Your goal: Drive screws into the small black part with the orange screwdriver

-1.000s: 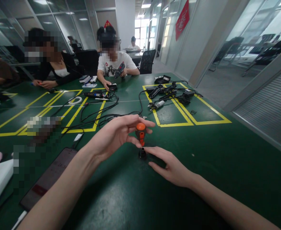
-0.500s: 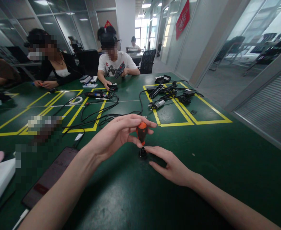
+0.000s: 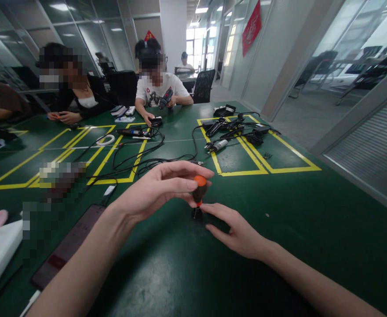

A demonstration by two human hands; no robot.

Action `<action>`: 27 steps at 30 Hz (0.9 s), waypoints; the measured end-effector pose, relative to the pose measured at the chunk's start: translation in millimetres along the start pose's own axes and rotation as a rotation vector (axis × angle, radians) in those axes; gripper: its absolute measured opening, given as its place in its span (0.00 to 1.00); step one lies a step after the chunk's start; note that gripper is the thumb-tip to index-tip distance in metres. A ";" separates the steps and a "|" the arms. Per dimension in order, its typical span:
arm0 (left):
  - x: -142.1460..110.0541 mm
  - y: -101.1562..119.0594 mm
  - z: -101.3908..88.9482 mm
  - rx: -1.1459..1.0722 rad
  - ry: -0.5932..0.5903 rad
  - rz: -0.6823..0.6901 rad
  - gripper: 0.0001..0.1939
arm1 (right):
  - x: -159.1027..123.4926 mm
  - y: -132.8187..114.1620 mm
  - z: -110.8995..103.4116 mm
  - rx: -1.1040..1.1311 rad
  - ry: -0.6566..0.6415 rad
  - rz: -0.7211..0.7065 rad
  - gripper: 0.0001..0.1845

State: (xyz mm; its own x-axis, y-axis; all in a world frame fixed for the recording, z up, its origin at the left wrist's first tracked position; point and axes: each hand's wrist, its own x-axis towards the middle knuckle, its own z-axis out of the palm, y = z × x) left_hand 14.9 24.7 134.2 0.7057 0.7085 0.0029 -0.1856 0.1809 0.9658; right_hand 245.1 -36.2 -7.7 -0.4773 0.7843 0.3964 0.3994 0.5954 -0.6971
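My left hand (image 3: 167, 187) is closed around the orange and black handle of a short screwdriver (image 3: 199, 188), which stands nearly upright. Below the handle, a small black part (image 3: 196, 214) rests on the green table (image 3: 299, 237), and the screwdriver's lower end meets it. My right hand (image 3: 235, 229) lies low over the table just right of that part. Its index fingertip is at the part's top edge, while the thumb is stretched out apart from the finger. The tip of the screwdriver is hidden.
A phone (image 3: 68, 242) with a cable lies left of my left arm, beside a white box (image 3: 2, 255). Black cables (image 3: 140, 149) and power tools (image 3: 218, 127) lie farther back within yellow tape outlines. Across the table, a person (image 3: 162, 88) holds a drill (image 3: 166, 98).
The screwdriver has come down slightly onto the black part, and my left fingers have shifted on its handle. My right hand has barely moved.
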 end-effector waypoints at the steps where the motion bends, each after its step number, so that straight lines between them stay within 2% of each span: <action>1: 0.4 0.2 -0.2 -0.014 -0.017 -0.006 0.10 | -0.1 0.5 0.4 0.000 0.002 -0.001 0.26; 5: 1.3 -1.3 -0.7 -0.078 -0.061 -0.006 0.09 | -0.6 2.5 1.7 0.005 0.006 -0.005 0.25; 12: 0.2 -4.9 -1.7 -0.039 -0.016 -0.005 0.15 | -0.8 1.4 0.9 0.001 0.003 0.001 0.25; 15: 0.4 -3.3 -2.9 -0.018 -0.004 -0.018 0.14 | -0.5 0.7 0.8 0.003 0.005 -0.007 0.25; 21: 2.2 -2.6 -4.7 -0.077 -0.102 -0.016 0.12 | 0.3 0.8 0.7 0.010 0.003 -0.014 0.26; 27: 2.6 -3.5 -3.0 -0.095 -0.054 -0.017 0.11 | 0.6 -0.2 0.2 0.013 0.000 -0.003 0.26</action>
State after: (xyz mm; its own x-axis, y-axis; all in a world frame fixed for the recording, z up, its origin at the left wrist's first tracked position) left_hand 15.4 27.9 130.1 0.7445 0.6676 0.0027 -0.2352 0.2585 0.9369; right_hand 244.6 -35.8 -7.5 -0.4788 0.7824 0.3982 0.3879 0.5954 -0.7035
